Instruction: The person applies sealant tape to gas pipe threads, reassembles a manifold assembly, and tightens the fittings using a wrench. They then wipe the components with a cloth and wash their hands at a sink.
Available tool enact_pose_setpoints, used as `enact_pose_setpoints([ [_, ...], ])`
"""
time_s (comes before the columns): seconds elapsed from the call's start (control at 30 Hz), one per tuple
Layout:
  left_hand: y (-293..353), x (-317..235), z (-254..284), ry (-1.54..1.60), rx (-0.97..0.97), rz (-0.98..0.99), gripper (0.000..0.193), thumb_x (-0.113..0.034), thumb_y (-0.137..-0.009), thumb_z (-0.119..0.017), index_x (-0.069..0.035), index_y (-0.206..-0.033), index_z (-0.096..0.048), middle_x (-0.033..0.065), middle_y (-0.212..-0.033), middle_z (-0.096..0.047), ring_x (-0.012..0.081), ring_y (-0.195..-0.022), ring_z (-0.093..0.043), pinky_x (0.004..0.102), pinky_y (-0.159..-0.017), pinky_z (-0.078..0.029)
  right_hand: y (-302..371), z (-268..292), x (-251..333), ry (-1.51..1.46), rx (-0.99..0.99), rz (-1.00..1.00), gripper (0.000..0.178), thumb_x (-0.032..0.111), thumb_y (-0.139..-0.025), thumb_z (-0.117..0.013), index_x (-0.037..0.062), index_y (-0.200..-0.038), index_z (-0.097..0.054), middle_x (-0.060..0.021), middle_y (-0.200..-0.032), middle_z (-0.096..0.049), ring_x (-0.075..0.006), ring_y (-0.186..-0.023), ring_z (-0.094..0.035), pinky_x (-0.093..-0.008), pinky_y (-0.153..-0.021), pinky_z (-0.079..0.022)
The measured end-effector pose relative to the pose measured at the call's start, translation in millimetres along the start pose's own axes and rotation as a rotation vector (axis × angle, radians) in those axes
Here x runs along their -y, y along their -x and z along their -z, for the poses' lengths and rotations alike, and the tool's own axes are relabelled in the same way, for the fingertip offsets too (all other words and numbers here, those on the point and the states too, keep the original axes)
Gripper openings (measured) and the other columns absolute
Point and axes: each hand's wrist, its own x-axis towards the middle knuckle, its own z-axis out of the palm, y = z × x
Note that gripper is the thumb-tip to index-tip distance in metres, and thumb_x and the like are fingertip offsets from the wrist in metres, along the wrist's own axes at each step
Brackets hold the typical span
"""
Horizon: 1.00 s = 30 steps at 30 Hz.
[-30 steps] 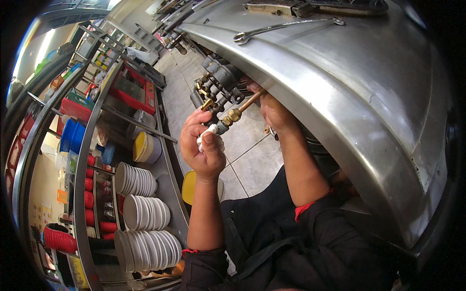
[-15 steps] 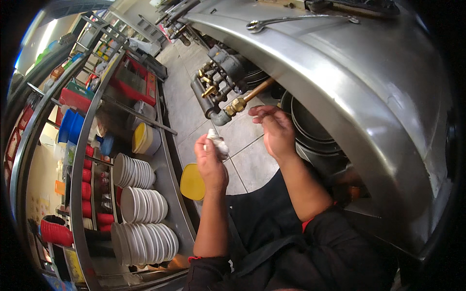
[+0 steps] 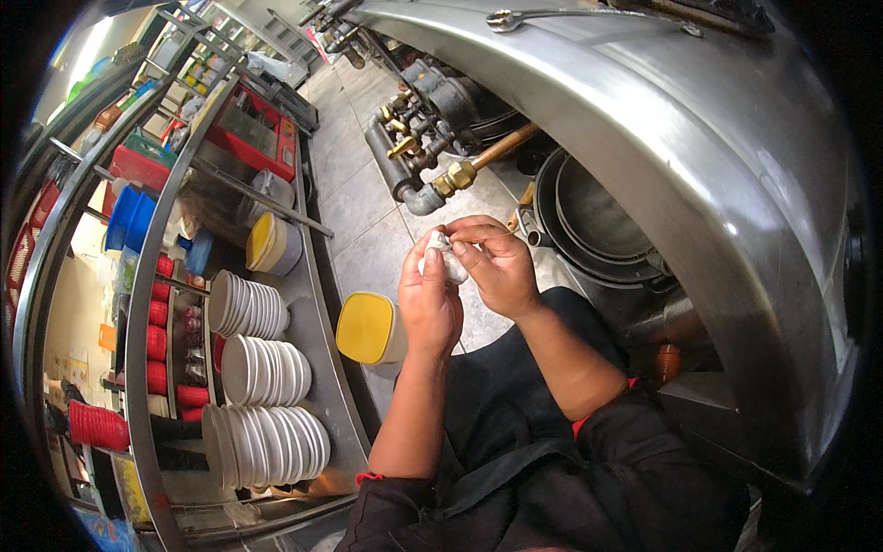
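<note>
My left hand (image 3: pixel 430 308) is closed round a crumpled white cloth or paper wad (image 3: pixel 453 269), held up in front of my lap. My right hand (image 3: pixel 504 276) meets it there, thumb and fingers pinched together against the wad's upper end. What lies between the right fingertips is too small to make out; a thin pale line shows beside them. Just beyond both hands is a brass fitting (image 3: pixel 455 178), joining a copper pipe (image 3: pixel 504 145) to a grey metal elbow (image 3: pixel 424 200). Gas pipework with brass valves (image 3: pixel 403 147) continues behind it.
A curved steel appliance front (image 3: pixel 662 138) fills the right, with a wrench (image 3: pixel 570 14) on top. Dark round pans (image 3: pixel 598 216) stand below it. On the left, a metal shelf holds stacked white plates (image 3: pixel 267 368). A yellow-lidded tub (image 3: pixel 364 327) stands on the tiled floor.
My hands have come together; the right hand has moved left and down from near the copper pipe to the white wad. The left hand has shifted right. The view has tilted slightly.
</note>
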Motion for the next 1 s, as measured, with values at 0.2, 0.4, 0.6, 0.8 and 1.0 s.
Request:
enact_pose_setpoints([
  [0.2, -2.5, 4.2, 1.8, -0.037, -0.121, -0.024, 0.017, -0.022, -0.100, -0.054, -0.006, -0.104, -0.059, 0.0044, -0.098, -0.062, 0.0130, -0.085, -0.059, 0.0286, -0.075, -0.049, -0.7, 12.1, 5.4, 0.050, 0.067, 0.057, 0.008, -0.001, -0.087, -0.060, 0.0006, -0.093, -0.064, -0.0126, -0.102, -0.066, -0.0224, -0.097, -0.064, -0.0329, -0.087, -0.050],
  [0.4, -3.4, 0.5, 5.6, -0.030, -0.222, -0.094, 0.014, -0.015, -0.098, -0.058, -0.003, -0.104, -0.059, 0.0068, -0.101, -0.064, 0.0100, -0.087, -0.058, 0.0241, -0.078, -0.046, 3.1, 15.6, 6.5, -0.095, 0.016, -0.050, 0.008, 0.002, -0.090, -0.059, -0.0012, -0.096, -0.063, -0.0098, -0.102, -0.066, -0.0175, -0.098, -0.062, -0.0302, -0.087, -0.049],
  [0.6, -0.5, -1.1, 4.3, -0.308, -0.270, -0.218, 0.017, -0.018, -0.097, -0.061, -0.002, -0.103, -0.062, 0.0012, -0.093, -0.062, 0.0067, -0.081, -0.054, 0.0219, -0.073, -0.044, 13.3, 3.0, 16.4, -0.338, -0.018, -0.357, 0.013, 0.012, -0.095, -0.061, 0.0003, -0.098, -0.064, -0.0056, -0.093, -0.066, -0.0100, -0.083, -0.061, -0.0239, -0.075, -0.049],
  [0.8, -0.1, 1.7, 10.5, -0.556, -0.167, -0.357, 0.011, -0.014, -0.097, -0.060, -0.003, -0.098, -0.063, 0.0039, -0.095, -0.062, 0.0090, -0.083, -0.055, 0.0237, -0.073, -0.045, 6.9, 9.8, 17.4, -0.474, -0.118, -0.494, 0.016, 0.017, -0.095, -0.061, 0.0018, -0.099, -0.064, -0.0033, -0.086, -0.067, -0.0068, -0.070, -0.058, -0.0212, -0.061, -0.046],
  [1.0, 1.8, 0.9, 12.1, -0.730, -0.088, -0.484, 0.008, -0.009, -0.094, -0.060, -0.001, -0.096, -0.063, 0.0083, -0.097, -0.061, 0.0155, -0.088, -0.057, 0.0285, -0.078, -0.046, 1.6, 20.3, 20.7, -0.544, -0.030, -0.599, 0.015, 0.016, -0.094, -0.062, 0.0013, -0.095, -0.065, -0.0057, -0.081, -0.066, -0.0079, -0.063, -0.056, -0.0225, -0.055, -0.044],
])
